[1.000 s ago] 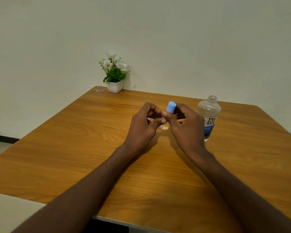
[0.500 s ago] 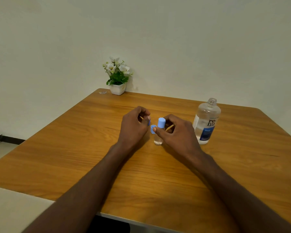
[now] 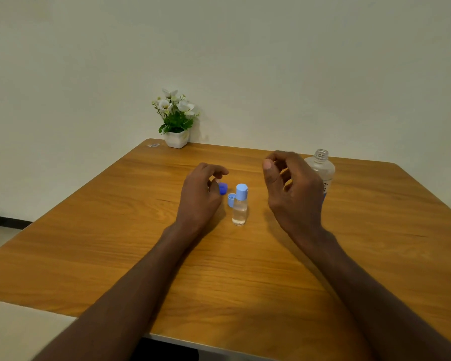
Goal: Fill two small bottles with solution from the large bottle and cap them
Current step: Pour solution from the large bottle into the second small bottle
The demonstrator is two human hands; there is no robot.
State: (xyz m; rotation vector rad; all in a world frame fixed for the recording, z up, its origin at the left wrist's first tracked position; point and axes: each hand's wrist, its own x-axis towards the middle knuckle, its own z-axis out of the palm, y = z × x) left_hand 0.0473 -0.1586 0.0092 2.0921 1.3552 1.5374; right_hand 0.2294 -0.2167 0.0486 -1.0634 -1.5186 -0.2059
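A wooden counter [image 3: 115,230] is seen from above, set against a plain pale wall [image 3: 271,61]. Near its middle, 1 small bottle [image 3: 239,211] stands upright, holding clear liquid and closed with a light blue cap [image 3: 242,191]. Just beside its neck, on the left, a second light blue cap [image 3: 231,199] is seen; whether it touches the bottle cannot be told.

The left hand [image 3: 199,198] is held low over the counter, left of the small bottle and apart from it. Its fingers [image 3: 220,170] are curled in narrowly around a small dark blue cap-like piece [image 3: 223,188], which shows just past the thumb. Whether that piece is pinched or merely stands behind the hand cannot be told.

The right hand [image 3: 292,190] is raised to the right of the small bottle, well clear of it. Its fingers [image 3: 267,165] are loosely curled and spread apart, and nothing is held in them.

The large bottle [image 3: 320,168] stands upright behind the right hand, near the far right of the counter. Its threaded neck is uncapped, and its label is partly hidden by the hand.

At the far left corner, a white pot of white flowers [image 3: 176,118] is set against the wall, with a small clear scrap [image 3: 153,145] lying beside it.
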